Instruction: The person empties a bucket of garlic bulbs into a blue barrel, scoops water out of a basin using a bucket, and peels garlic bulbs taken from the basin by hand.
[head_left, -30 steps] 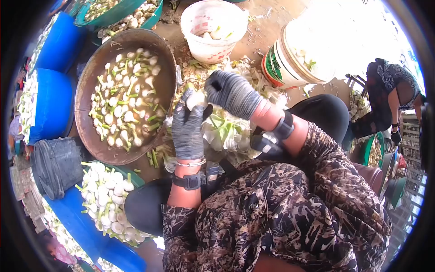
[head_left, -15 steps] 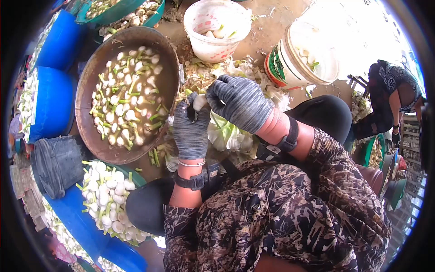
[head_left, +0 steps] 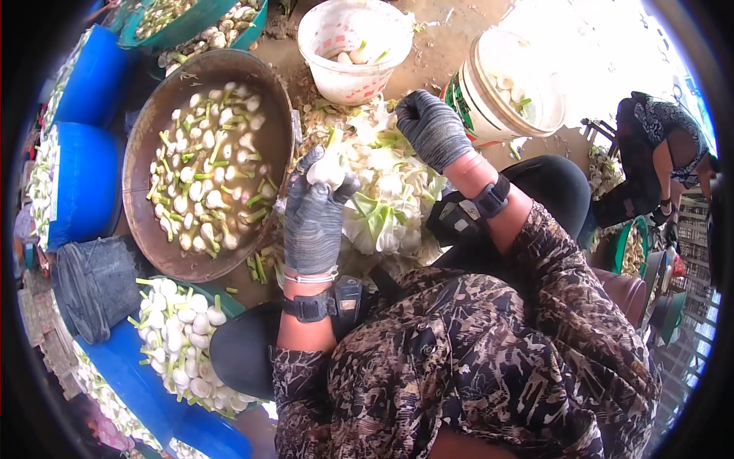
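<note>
My left hand (head_left: 313, 226), in a grey knit glove, grips a white garlic bulb (head_left: 327, 170) with a short green stem pointing up. Up and to the right of it, my right hand (head_left: 434, 130), gloved alike, is closed with the fingers curled in; what it holds, if anything, is hidden. Below and between both hands lies a heap of pale peeled garlic skins (head_left: 382, 222). Beside my left hand stands a wide rusty metal basin (head_left: 138, 210) of murky water, with many trimmed garlic bulbs (head_left: 206, 172) floating in it.
A white bucket (head_left: 355, 84) and a labelled tub (head_left: 474, 99) with some bulbs stand ahead. On the left are blue drums (head_left: 84, 180), a black bucket (head_left: 95, 287) and piled garlic (head_left: 180, 336). Green basins (head_left: 183, 23) sit far left; another person (head_left: 657, 153) bends at right.
My right hand has pulled away from the bulb, up and to the right. My left hand keeps the bulb, now more exposed with its stem up.
</note>
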`<state>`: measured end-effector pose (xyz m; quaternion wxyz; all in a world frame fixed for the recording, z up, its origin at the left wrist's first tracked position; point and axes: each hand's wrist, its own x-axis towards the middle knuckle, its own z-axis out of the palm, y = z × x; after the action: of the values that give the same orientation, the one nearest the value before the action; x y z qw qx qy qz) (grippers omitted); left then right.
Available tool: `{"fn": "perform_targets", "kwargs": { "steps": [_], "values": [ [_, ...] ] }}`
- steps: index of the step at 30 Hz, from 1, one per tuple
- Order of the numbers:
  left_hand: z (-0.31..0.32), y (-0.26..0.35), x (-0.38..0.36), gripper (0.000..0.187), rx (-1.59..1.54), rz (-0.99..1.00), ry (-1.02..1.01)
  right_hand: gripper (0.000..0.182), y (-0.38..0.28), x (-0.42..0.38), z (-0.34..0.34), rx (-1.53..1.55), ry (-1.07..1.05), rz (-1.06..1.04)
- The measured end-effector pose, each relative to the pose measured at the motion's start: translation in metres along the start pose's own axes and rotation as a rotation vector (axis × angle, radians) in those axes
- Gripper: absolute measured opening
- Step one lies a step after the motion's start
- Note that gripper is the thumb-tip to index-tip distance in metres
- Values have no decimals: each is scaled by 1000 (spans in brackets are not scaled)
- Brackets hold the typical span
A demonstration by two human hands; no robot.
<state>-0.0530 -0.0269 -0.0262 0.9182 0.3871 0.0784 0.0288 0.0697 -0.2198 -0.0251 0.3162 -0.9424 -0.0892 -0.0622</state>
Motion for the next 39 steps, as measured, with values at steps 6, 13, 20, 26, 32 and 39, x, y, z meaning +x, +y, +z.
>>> {"fn": "perform_targets", "kwargs": {
  "steps": [6,13,20,26,32,39],
  "values": [
    [14,11,-1,52,380,-52,51,20,-62,-17,-35,60,35,-748],
    [12,12,-2,68,825,-54,-54,14,-61,-28,-20,-104,-174,-787],
    [15,10,-4,72,1207,180,-236,9,-51,-32,-18,180,-446,-282],
    [5,3,3,56,1176,207,-171,18,-50,-38,-22,382,-529,-230],
    [16,7,-4,33,775,35,-127,21,-20,-33,3,604,-849,17],
    [-9,-3,11,31,-173,-177,90,28,-42,-57,-8,252,-973,-264]
  ]
}}
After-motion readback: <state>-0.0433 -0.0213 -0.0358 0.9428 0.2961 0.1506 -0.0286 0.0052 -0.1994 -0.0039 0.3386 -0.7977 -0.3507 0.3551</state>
